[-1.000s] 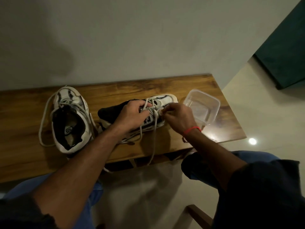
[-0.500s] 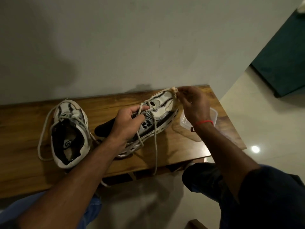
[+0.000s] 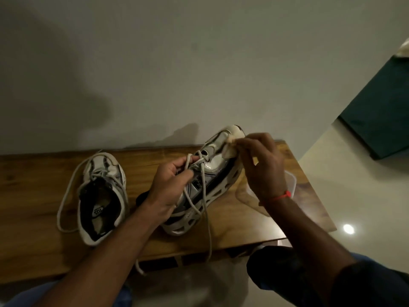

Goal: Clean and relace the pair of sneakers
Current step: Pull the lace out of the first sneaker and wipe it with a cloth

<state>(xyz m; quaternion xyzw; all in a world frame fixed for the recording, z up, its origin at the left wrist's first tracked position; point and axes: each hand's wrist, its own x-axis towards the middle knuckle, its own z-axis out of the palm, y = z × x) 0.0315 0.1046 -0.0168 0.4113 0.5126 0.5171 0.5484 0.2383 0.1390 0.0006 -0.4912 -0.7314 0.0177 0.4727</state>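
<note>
Dim room, warm low light. Wooden bench top [image 3: 44,173] running along a plain pale wall [image 3: 199,63], grain and a glossy patch showing near its right end. Pale polished floor [image 3: 365,185] to the right, with one bright lamp reflection [image 3: 348,228] on it. Dark green panel [image 3: 380,103] at the far right, possibly a door or cabinet side; too little in view to tell.

Held sneaker [image 3: 208,187] tilted up off the wood, toe raised toward the wall, heel end low and touching the bench. Left hand [image 3: 171,187] wrapped round its middle, fingers curled and pinching the grey lace [image 3: 207,218] at the eyelets; loose lace ends hanging past the bench's front edge. Right hand [image 3: 263,165] closed on a small pale cloth [image 3: 230,149], pressing it against the toe cap. Red thread band [image 3: 281,196] on the right wrist.

Second sneaker [image 3: 103,196] flat on the bench to the left, well apart from the held one, opening facing up, its lace looped loosely out onto the wood. Clear plastic container [image 3: 292,182] on the bench behind the right wrist, mostly hidden. Blue trouser knees at the bottom edge.
</note>
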